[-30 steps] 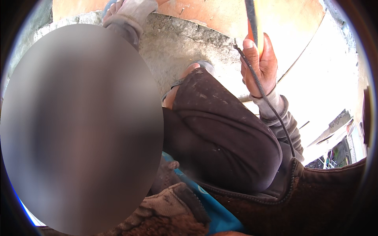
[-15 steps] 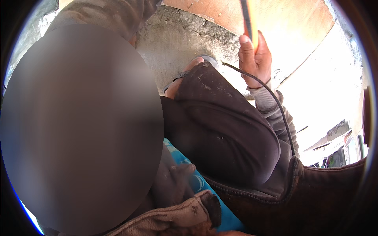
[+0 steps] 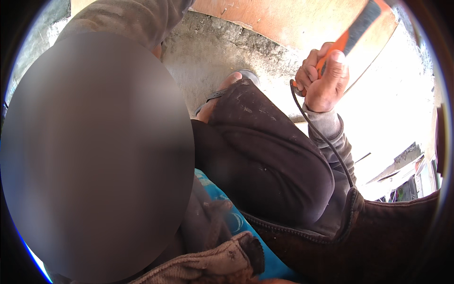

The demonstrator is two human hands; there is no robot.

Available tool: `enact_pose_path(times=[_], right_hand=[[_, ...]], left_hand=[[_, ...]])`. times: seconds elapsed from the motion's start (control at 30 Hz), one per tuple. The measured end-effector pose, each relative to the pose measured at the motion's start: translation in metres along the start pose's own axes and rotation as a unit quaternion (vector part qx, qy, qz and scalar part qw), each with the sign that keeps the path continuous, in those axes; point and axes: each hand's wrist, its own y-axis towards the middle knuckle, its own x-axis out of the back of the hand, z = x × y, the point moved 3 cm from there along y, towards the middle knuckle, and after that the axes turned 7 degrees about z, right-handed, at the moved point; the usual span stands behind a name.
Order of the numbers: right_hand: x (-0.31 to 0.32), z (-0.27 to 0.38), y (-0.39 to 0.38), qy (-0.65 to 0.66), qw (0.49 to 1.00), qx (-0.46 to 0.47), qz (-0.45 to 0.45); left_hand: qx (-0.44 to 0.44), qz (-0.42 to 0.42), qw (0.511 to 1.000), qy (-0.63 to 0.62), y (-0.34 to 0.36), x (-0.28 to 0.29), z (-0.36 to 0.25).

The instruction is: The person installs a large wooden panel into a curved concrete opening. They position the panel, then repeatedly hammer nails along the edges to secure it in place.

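Note:
My right hand point(image 3: 326, 78), raised at the upper right, is closed around the orange and dark grey handle point(image 3: 350, 40) of a tool. The tool's far end passes out of the upper edge, so I cannot tell its kind. A dark cord point(image 3: 321, 135) from my jacket runs up beside my right wrist, its tip near my fingers. At the upper left a brown sleeve point(image 3: 123, 16) crosses toward the top edge. No left hand shows; a large blurred oval hides much of that side.
A bent leg in dark trousers point(image 3: 269, 146) fills the middle, with a sandalled foot point(image 3: 227, 85) on rough concrete point(image 3: 194, 57). Beyond it lies an orange-brown board point(image 3: 265, 19). Blue patterned cloth point(image 3: 236, 208) shows below. Cluttered objects point(image 3: 409, 184) stand at the far right.
My right hand has moved slightly right and down and turned, tilting the tool from nearly upright toward the upper right. The cord's tip has shifted right. The leg has hardly moved.

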Motion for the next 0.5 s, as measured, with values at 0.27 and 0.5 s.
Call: enact_pose_path(times=[0.27,0.5], right_hand=[[0.013,-0.063,-0.004,-0.383,0.899,-0.164,0.135],[-0.005,0.02,0.007,0.004,0.998,0.052,0.033]], left_hand=[[0.0,0.008,1.0,0.007,0.008,-0.002,-0.007],[-0.005,0.011,1.0,-0.014,-0.008,0.003,-0.002]])
